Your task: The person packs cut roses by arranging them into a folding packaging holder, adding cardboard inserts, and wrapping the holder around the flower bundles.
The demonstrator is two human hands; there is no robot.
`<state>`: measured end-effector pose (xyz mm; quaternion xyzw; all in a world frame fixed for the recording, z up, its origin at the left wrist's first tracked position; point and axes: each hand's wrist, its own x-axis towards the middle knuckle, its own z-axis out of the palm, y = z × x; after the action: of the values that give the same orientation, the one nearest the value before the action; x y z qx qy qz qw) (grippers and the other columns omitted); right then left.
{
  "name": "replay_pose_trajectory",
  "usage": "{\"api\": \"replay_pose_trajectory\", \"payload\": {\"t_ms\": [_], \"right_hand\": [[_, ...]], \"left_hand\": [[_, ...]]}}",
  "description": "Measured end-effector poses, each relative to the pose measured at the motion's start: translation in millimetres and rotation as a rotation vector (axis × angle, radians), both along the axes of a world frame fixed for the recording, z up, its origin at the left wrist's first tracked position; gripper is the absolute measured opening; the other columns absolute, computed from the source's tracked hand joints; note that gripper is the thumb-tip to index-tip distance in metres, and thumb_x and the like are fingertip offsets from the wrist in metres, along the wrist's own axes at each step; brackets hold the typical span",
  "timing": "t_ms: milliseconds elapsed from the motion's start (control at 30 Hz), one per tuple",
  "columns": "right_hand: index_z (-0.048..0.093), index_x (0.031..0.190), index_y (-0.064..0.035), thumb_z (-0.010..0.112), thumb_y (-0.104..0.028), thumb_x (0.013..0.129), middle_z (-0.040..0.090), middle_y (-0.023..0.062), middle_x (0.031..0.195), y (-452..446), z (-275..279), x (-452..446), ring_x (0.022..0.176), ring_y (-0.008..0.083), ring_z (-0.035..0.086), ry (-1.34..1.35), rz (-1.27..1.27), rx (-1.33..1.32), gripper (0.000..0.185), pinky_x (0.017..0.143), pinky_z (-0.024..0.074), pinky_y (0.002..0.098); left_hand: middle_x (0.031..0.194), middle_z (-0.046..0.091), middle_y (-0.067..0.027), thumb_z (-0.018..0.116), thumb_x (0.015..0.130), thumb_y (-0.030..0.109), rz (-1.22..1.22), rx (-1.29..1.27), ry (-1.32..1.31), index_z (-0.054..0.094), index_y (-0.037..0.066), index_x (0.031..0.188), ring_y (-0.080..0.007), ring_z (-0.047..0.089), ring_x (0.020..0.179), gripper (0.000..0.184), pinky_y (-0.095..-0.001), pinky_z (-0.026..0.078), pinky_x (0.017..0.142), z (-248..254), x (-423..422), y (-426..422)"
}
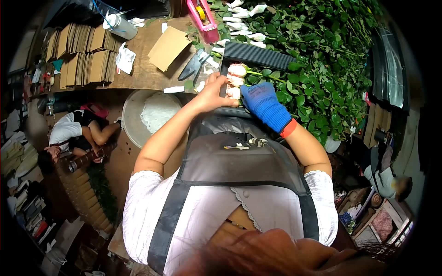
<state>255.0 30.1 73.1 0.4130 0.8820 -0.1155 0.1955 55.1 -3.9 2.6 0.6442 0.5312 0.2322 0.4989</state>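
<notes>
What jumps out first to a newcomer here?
Probably the blue-gloved right hand, just above the picture's centre, beside pale pink roses in a black ridged holder, with the bare left hand at the roses' other side. Next, likely the mass of green leaves filling much of the upper right. The bright pink tape dispenser also stands out at the top edge, left of the leaves.

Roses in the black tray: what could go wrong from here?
Bruising: the bare left hand is right at the pale rose heads, so too much pressure might mark petals.
Snagging: the leafy pile crowds the black tray; leaves could catch as the gloved right hand works beside the blooms.
</notes>
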Motion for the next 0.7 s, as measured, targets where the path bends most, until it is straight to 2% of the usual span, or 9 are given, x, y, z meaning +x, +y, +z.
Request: {"api": "replay_pose_trajectory", "payload": {"t_ms": [100, 133, 233, 267, 300, 333, 433, 633, 700], "right_hand": [[0.058, 0.098, -0.0124, 0.058, -0.037, 0.091, 0.068, 0.0116, 0.076, 7, -7, 10, 0.073, 0.0324, 0.068, 0.109, 0.041, -0.036, 0.026, 0.063, 0.0491, 0.0460], [0.058, 0.097, -0.0121, 0.059, -0.037, 0.090, 0.068, 0.0116, 0.076, 8, 1, 9, 0.073, 0.0324, 0.067, 0.127, -0.019, 0.003, 0.026, 0.063, 0.0492, 0.0460], [0.058, 0.096, -0.0112, 0.061, -0.036, 0.089, 0.068, 0.0116, 0.076, 9, 17, 12, 0.073, 0.0324, 0.067, 0.175, -0.122, 0.103, 0.025, 0.063, 0.0492, 0.0460], [0.058, 0.095, -0.0111, 0.062, -0.035, 0.089, 0.068, 0.0115, 0.076, 12, 6, 14, 0.074, 0.0323, 0.067, 0.196, -0.112, 0.128, 0.025, 0.063, 0.0493, 0.0460], [0.058, 0.095, -0.0110, 0.063, -0.034, 0.088, 0.067, 0.0114, 0.077, 14, -3, 13, 0.074, 0.0322, 0.067, 0.220, -0.104, 0.153, 0.025, 0.064, 0.0493, 0.0460], [0.064, 0.088, -0.0105, 0.062, -0.025, 0.085, 0.069, 0.0118, 0.077, 18, -10, 11, 0.073, 0.0321, 0.069, 0.258, -0.097, 0.191, 0.015, 0.061, 0.0517, 0.0438], [0.065, 0.088, -0.0111, 0.062, -0.022, 0.085, 0.070, 0.0119, 0.078, 22, -5, 15, 0.074, 0.0318, 0.070, 0.238, -0.033, 0.171, 0.012, 0.061, 0.0524, 0.0436], [0.068, 0.089, -0.0110, 0.057, -0.019, 0.088, 0.072, 0.0125, 0.082, 22, -10, 8, 0.078, 0.0309, 0.072, 0.085, -0.005, 0.137, 0.013, 0.062, 0.0534, 0.0435], [0.063, 0.097, -0.0119, 0.059, -0.024, 0.088, 0.071, 0.0112, 0.083, 23, -15, 7, 0.077, 0.0312, 0.070, 0.030, 0.006, 0.103, 0.015, 0.061, 0.0520, 0.0442]], "left_hand": [[0.136, 0.043, -0.0282, 0.089, 0.065, 0.042, 0.117, -0.009, 0.057, 0.056, 0.001, 0.122, -0.0436, 0.041, 0.130, 0.078, -0.0455, 0.036, 0.108, 1, 11, 2], [0.127, 0.051, -0.0249, 0.088, 0.065, 0.042, 0.113, 0.010, 0.076, 0.054, -0.001, 0.123, -0.0395, 0.048, 0.123, 0.080, -0.0452, 0.040, 0.103, 7, 11, 1], [0.121, 0.054, -0.0215, 0.088, 0.067, 0.042, 0.187, -0.013, 0.014, 0.052, 0.000, 0.126, -0.0363, 0.052, 0.116, 0.080, -0.0452, 0.042, 0.099, 9, 11, 1], [0.115, 0.055, -0.0177, 0.089, 0.069, 0.034, 0.210, 0.071, 0.007, 0.050, 0.000, 0.126, -0.0302, 0.055, 0.105, 0.077, -0.0390, 0.044, 0.095, 5, 12, -1], [0.116, 0.055, -0.0177, 0.088, 0.070, 0.033, 0.208, 0.114, -0.018, 0.050, 0.001, 0.128, -0.0303, 0.055, 0.106, 0.077, -0.0391, 0.043, 0.097, 3, 13, -2], [0.117, 0.055, -0.0177, 0.088, 0.070, 0.033, 0.205, 0.159, -0.043, 0.049, 0.002, 0.129, -0.0304, 0.055, 0.107, 0.077, -0.0391, 0.043, 0.098, 2, 13, -2], [0.120, 0.054, -0.0174, 0.088, 0.071, 0.033, 0.178, 0.173, -0.043, 0.049, 0.005, 0.132, -0.0294, 0.053, 0.111, 0.077, -0.0385, 0.042, 0.101, 5, 13, -2], [0.119, 0.050, -0.0161, 0.086, 0.074, 0.034, 0.125, 0.128, -0.021, 0.057, 0.007, 0.126, -0.0264, 0.048, 0.116, 0.065, -0.0362, 0.041, 0.101, -6, 10, 1], [0.114, 0.049, -0.0146, 0.085, 0.075, 0.034, 0.163, 0.071, -0.059, 0.062, 0.007, 0.121, -0.0252, 0.048, 0.113, 0.058, -0.0351, 0.041, 0.100, 0, 13, 6]]}}
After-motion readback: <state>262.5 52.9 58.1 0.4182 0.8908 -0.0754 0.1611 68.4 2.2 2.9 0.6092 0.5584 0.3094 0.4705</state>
